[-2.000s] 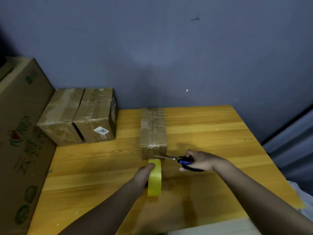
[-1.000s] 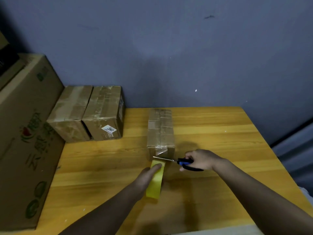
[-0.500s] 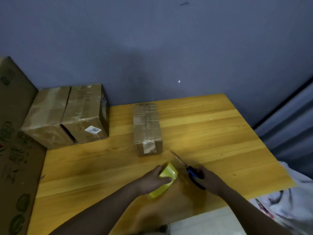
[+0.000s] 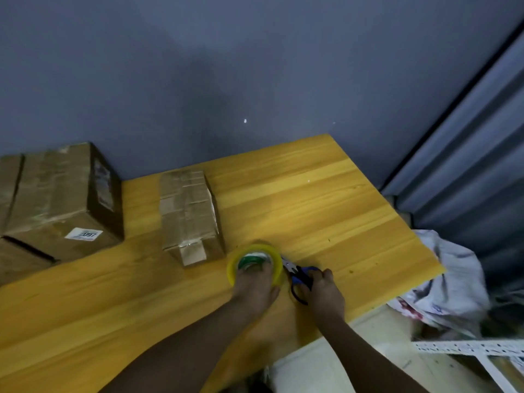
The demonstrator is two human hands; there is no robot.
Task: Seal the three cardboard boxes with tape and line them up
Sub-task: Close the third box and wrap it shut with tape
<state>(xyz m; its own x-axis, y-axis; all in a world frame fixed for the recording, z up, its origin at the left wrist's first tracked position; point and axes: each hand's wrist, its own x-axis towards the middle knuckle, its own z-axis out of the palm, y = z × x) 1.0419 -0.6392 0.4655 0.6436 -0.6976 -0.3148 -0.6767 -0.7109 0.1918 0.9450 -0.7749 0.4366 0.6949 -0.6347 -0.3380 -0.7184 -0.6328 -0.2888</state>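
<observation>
A narrow taped cardboard box (image 4: 188,214) lies on the wooden table (image 4: 326,211), a strip of tape running over its near end. Two larger taped boxes (image 4: 56,199) stand side by side at the left; the leftmost one (image 4: 8,180) is cut off by the frame edge. A yellow tape roll (image 4: 236,262) lies flat on the table just right of the narrow box. My left hand (image 4: 255,287) holds the roll, with fingers inside its core. Beside it my right hand (image 4: 323,293) grips the blue-handled scissors (image 4: 300,275), which lie low on the table, blades toward the roll.
A grey wall stands behind the table. The table's right edge drops to a floor with crumpled white cloth (image 4: 442,279) and a white perforated metal rack (image 4: 482,355). A dark corrugated panel (image 4: 467,165) rises at the right.
Both hands have drawn back from the narrow box's near end. The tape roll went from upright to flat on the table, and the scissors came down beside it. The view swung right.
</observation>
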